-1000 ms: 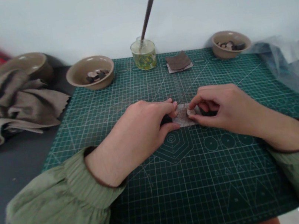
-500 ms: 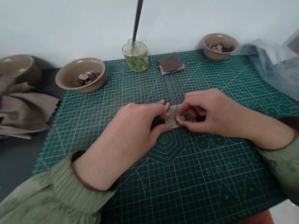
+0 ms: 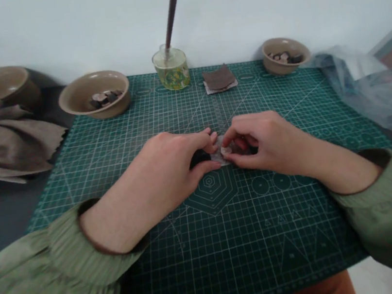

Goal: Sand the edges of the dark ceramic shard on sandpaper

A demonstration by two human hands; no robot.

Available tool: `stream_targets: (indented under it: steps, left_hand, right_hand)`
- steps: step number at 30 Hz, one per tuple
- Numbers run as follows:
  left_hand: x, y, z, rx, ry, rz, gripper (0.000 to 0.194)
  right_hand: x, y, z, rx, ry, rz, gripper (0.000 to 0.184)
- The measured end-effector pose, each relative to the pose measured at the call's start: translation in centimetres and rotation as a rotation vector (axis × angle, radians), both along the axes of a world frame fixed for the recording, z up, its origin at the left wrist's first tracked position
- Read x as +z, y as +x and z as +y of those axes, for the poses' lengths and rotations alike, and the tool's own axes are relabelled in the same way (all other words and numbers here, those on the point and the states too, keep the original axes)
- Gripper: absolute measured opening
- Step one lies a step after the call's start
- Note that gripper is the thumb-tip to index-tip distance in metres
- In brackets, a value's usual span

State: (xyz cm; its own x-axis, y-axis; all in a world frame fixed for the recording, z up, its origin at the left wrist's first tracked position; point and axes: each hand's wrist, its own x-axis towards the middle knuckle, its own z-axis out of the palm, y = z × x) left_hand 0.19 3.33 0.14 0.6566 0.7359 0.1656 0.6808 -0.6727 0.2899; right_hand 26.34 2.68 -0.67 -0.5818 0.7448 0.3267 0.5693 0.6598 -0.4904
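A small grey piece of cloth [image 3: 216,158] lies on the green cutting mat between my two hands. My left hand [image 3: 172,163] holds its left end down, thumb at the near edge and fingertips at the far edge. Between the thumb and fingers of my right hand [image 3: 262,144] is a small pale piece [image 3: 226,150], pinched right at the cloth's surface. Whether this piece is separate or a folded part of the cloth, I cannot tell. My right fingers hide the cloth's right end.
The green cutting mat [image 3: 200,274] spans the table. At its back stand a bowl of small pieces [image 3: 97,113], a glass cup [image 3: 173,79] with a long stick, stacked cloth squares [image 3: 219,79] and a smaller bowl [image 3: 282,69]. Crumpled cloth [image 3: 15,144] lies left, a plastic bag [image 3: 367,87] right.
The whole view has shifted slightly, so everything sits a little further left and higher. My right hand has come slightly nearer my left, and less of the cloth shows between them.
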Motion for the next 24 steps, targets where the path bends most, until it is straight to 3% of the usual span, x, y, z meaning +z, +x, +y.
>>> stream_targets:
  steps: [2,5,9,13,16,18,21,24]
  left_hand:
    - [-0.1,0.0,0.0,0.000,-0.008,-0.007,0.030]
    - [-0.2,-0.1,0.1,-0.005,-0.006,0.004,0.030]
    - [-0.2,-0.1,0.2,0.014,-0.012,-0.010,0.034]
    - [-0.1,0.0,0.2,0.016,-0.031,-0.006,0.034]
    - [-0.1,-0.1,0.3,0.017,-0.002,0.006,0.035]
    - [-0.3,-0.3,0.3,0.006,0.009,-0.011,0.036]
    - [-0.1,-0.3,0.2,-0.027,0.019,-0.042,0.037]
    - [0.8,0.3,-0.3,-0.039,0.037,-0.204,0.048]
  right_hand:
    - [0.0,0.0,0.0,0.021,-0.042,-0.011,0.006]
    - [0.0,0.0,0.2,-0.086,0.012,-0.024,0.006]
    - [0.0,0.2,0.4,0.002,-0.016,-0.008,0.007]
    - [0.0,0.1,0.4,-0.065,-0.010,-0.024,0.007]
    - [0.1,-0.2,0.2,0.001,-0.022,0.005,0.006]
    - [0.3,-0.1,-0.1,0.000,-0.097,0.069,0.006]
    - [0.8,0.3,-0.5,-0.135,-0.277,0.273,0.016]
    - [1.1,0.4,-0.8,-0.194,-0.452,0.502,0.024]
